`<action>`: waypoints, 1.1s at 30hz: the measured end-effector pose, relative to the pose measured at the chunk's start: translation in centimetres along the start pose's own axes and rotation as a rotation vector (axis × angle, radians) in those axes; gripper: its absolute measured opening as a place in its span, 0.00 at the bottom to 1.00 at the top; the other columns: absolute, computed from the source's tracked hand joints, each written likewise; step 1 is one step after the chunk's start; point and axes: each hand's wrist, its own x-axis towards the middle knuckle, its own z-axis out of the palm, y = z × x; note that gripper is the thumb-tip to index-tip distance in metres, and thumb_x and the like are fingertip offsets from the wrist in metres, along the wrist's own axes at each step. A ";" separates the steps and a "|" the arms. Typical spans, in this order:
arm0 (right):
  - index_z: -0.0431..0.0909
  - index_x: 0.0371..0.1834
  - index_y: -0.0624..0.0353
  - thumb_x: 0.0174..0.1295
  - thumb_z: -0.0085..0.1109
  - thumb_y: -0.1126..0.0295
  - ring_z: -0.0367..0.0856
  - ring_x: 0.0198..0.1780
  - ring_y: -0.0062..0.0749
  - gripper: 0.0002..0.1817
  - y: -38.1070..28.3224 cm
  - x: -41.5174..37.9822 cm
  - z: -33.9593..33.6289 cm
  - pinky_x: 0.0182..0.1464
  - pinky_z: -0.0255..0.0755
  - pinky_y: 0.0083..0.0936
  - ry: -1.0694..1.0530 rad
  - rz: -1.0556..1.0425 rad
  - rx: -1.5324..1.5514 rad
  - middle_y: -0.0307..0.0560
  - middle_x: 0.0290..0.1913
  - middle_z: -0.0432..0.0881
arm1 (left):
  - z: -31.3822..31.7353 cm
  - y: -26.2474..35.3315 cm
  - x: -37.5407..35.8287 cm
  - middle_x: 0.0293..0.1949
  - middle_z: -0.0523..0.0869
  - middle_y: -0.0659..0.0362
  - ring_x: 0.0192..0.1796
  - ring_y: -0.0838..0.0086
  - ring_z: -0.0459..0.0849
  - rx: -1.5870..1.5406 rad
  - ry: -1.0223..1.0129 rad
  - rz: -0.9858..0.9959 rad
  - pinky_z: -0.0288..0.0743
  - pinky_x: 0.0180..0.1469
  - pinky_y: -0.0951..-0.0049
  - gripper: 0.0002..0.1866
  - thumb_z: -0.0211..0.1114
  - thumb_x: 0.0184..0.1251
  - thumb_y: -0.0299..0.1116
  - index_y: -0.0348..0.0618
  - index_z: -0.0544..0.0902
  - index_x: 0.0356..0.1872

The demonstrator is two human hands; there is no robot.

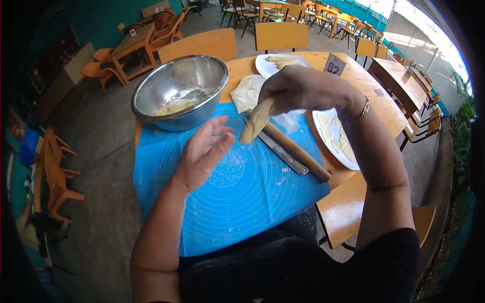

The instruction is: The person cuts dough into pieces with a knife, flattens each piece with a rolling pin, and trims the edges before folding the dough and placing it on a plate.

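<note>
My right hand (303, 91) is raised over the back of the blue mat (227, 202) and grips a strip of dough (257, 121) that hangs from its fingers. To the left of the dough, my left hand (204, 154) is held above the mat with its fingers apart and nothing in it. A wooden rolling pin (298, 151) and a knife (284, 154) lie side by side below my right hand. The steel bowl (182, 91) at the back left holds some dough (174, 107).
Behind my right hand is a white plate (260, 65) with dough pieces. An oval plate (328, 144) of flat dough pieces stands at the right. A plastic bag (247, 93) lies beside the bowl. A number card (334, 64) stands at the table's back.
</note>
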 end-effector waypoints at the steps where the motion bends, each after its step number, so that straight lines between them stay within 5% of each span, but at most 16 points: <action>1: 0.84 0.49 0.65 0.59 0.69 0.73 0.85 0.40 0.30 0.15 -1.1 -0.1 1.4 0.46 0.77 0.28 -0.013 -0.058 -0.015 0.48 0.38 0.88 | 0.6 0.5 -0.7 0.53 0.80 0.49 0.54 0.75 0.80 -0.001 0.002 -0.010 0.76 0.57 0.70 0.31 0.60 0.77 0.46 0.34 0.67 0.70; 3: 0.84 0.49 0.66 0.58 0.70 0.72 0.86 0.42 0.34 0.17 -3.9 -0.7 3.1 0.49 0.78 0.29 -0.025 -0.066 0.016 0.50 0.42 0.88 | 1.8 1.8 -1.9 0.49 0.82 0.52 0.49 0.75 0.82 -0.051 -0.261 -0.068 0.77 0.53 0.71 0.27 0.61 0.77 0.42 0.34 0.68 0.67; 4: 0.84 0.50 0.66 0.59 0.70 0.72 0.86 0.43 0.35 0.17 -3.8 -1.0 4.1 0.51 0.78 0.29 0.029 -0.072 0.093 0.51 0.44 0.88 | 1.8 2.7 -2.3 0.40 0.83 0.57 0.41 0.74 0.84 0.018 -0.271 -0.186 0.79 0.45 0.70 0.23 0.64 0.75 0.42 0.34 0.73 0.58; 8: 0.83 0.55 0.65 0.63 0.67 0.69 0.87 0.46 0.38 0.18 -2.3 -2.1 6.0 0.52 0.81 0.33 0.385 -0.030 -0.064 0.55 0.50 0.87 | 1.0 3.6 -4.4 0.35 0.84 0.54 0.33 0.72 0.84 0.196 -0.182 -0.367 0.79 0.37 0.67 0.17 0.61 0.76 0.40 0.34 0.74 0.51; 10: 0.85 0.51 0.65 0.63 0.67 0.70 0.88 0.42 0.40 0.15 -1.0 -3.4 6.9 0.47 0.82 0.33 0.378 0.121 -0.107 0.55 0.47 0.88 | 0.4 3.6 -6.1 0.32 0.84 0.47 0.30 0.65 0.84 0.752 -0.087 -0.404 0.78 0.35 0.62 0.16 0.59 0.77 0.40 0.33 0.77 0.44; 14: 0.85 0.43 0.65 0.60 0.64 0.75 0.87 0.40 0.48 0.10 -0.1 -6.8 11.4 0.45 0.80 0.36 0.366 0.153 -0.207 0.58 0.40 0.86 | -0.3 3.0 -9.5 0.30 0.82 0.49 0.28 0.61 0.82 1.050 -0.107 -0.496 0.74 0.34 0.57 0.16 0.61 0.76 0.39 0.32 0.79 0.40; 15: 0.83 0.36 0.66 0.62 0.63 0.68 0.82 0.44 0.56 0.10 0.0 -7.3 12.5 0.50 0.76 0.45 0.374 0.181 -0.248 0.59 0.39 0.82 | -0.2 3.5 -9.8 0.34 0.83 0.47 0.32 0.58 0.83 1.077 -0.117 -0.555 0.75 0.37 0.56 0.16 0.61 0.75 0.39 0.31 0.80 0.40; 17: 0.83 0.34 0.65 0.62 0.63 0.69 0.81 0.45 0.54 0.09 0.4 -7.6 14.5 0.51 0.75 0.45 0.479 0.254 -0.363 0.56 0.39 0.81 | -0.1 3.6 -10.8 0.37 0.84 0.45 0.37 0.54 0.84 1.105 -0.125 -0.627 0.75 0.40 0.55 0.16 0.62 0.74 0.39 0.30 0.80 0.40; 19: 0.83 0.35 0.64 0.61 0.63 0.69 0.81 0.46 0.52 0.08 0.7 -7.5 15.9 0.51 0.74 0.44 0.522 0.232 -0.417 0.56 0.39 0.80 | 0.3 3.0 -11.9 0.46 0.83 0.44 0.49 0.55 0.83 1.313 0.033 -0.300 0.76 0.49 0.58 0.17 0.67 0.69 0.36 0.30 0.81 0.47; 20: 0.83 0.35 0.63 0.61 0.63 0.70 0.80 0.47 0.51 0.07 0.8 -7.4 16.4 0.52 0.74 0.43 0.571 0.216 -0.482 0.55 0.39 0.80 | 0.5 2.8 -12.0 0.46 0.83 0.44 0.49 0.55 0.83 1.317 0.035 -0.309 0.76 0.49 0.58 0.17 0.67 0.69 0.36 0.30 0.81 0.47; 22: 0.83 0.36 0.63 0.60 0.62 0.70 0.80 0.48 0.50 0.07 0.5 -6.9 17.3 0.53 0.74 0.42 0.599 0.194 -0.526 0.56 0.39 0.80 | 0.9 2.1 -11.6 0.50 0.81 0.45 0.55 0.54 0.80 1.108 0.126 0.026 0.74 0.57 0.59 0.20 0.70 0.65 0.30 0.32 0.81 0.56; 25: 0.83 0.42 0.63 0.60 0.61 0.71 0.80 0.50 0.51 0.10 1.8 -5.8 19.2 0.54 0.74 0.43 0.643 0.203 -0.592 0.57 0.42 0.81 | 1.0 -0.1 -11.4 0.49 0.81 0.46 0.53 0.53 0.80 1.037 -0.037 0.055 0.75 0.57 0.59 0.24 0.69 0.63 0.25 0.35 0.79 0.62; 29: 0.82 0.49 0.62 0.61 0.58 0.72 0.82 0.49 0.56 0.14 2.2 -4.6 19.3 0.52 0.75 0.46 0.603 0.314 -0.601 0.60 0.45 0.82 | 1.4 -0.6 -11.7 0.47 0.82 0.44 0.52 0.51 0.82 0.954 0.124 -0.072 0.76 0.56 0.59 0.22 0.66 0.64 0.21 0.32 0.79 0.61; 33: 0.80 0.43 0.63 0.60 0.58 0.72 0.83 0.42 0.55 0.10 0.7 -4.6 19.3 0.48 0.76 0.45 0.618 0.254 -0.515 0.61 0.40 0.81 | 1.8 -1.5 -12.6 0.48 0.83 0.41 0.52 0.48 0.82 0.885 0.272 0.015 0.76 0.58 0.57 0.20 0.64 0.66 0.21 0.29 0.79 0.60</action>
